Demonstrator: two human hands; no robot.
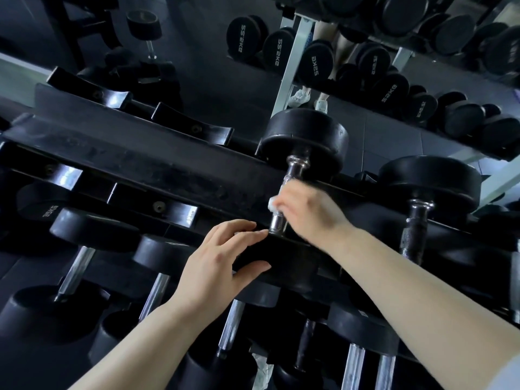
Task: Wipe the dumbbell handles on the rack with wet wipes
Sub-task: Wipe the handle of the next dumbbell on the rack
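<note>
Right hand (pixel 306 209) fingers curled round the wet wipe (pixel 274 202), pinching it onto the chrome handle (pixel 294 175). Left hand (pixel 222 263) lay straight-fingered on the dumbbell's near head (pixel 284 266), upper rack (pixel 168 164) tier. Wipe limp; handle knurled, grippy; dumbbell likely heavy, best steadied by the head.

Reading dim and bluish throughout, sinking into deep shadow among the black rubber weights (pixel 304 136). Glinting white off the chrome handle (pixel 297 164) and the glossy rack cradles (pixel 69 175). Smearing with motion blur around the right hand (pixel 306 209). Bowing straight rails (pixel 285 71) near the edges, softening toward the corners.
</note>
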